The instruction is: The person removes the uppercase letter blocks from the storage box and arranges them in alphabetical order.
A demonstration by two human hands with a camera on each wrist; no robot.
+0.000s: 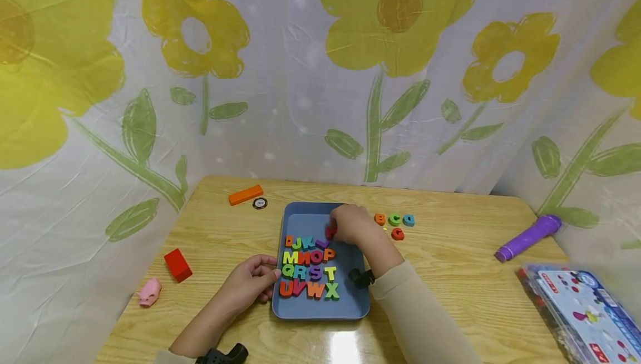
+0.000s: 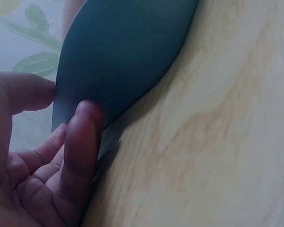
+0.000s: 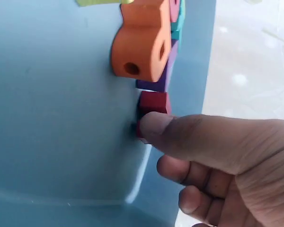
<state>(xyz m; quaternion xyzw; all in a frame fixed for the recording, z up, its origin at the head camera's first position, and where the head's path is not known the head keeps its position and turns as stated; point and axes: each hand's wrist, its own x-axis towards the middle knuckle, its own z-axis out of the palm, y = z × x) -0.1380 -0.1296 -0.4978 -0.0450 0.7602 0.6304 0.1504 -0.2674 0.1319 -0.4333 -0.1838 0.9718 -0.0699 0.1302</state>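
Rows of colourful toy letters fill part of a blue-grey tray, among them a yellow M, an orange P and a purple L. My right hand pinches a small red letter inside the tray by its far wall, close to the purple L; fingers cover most of it, so its shape cannot be told. At the tray's left side, my left hand grips the rim, thumb on the edge and other fingers curled against the outer wall.
Right of the tray lie an orange B, a green C, a blue D and a red G. Farther out are a purple microphone-shaped toy, a boxed set, a red block and a pink pig.
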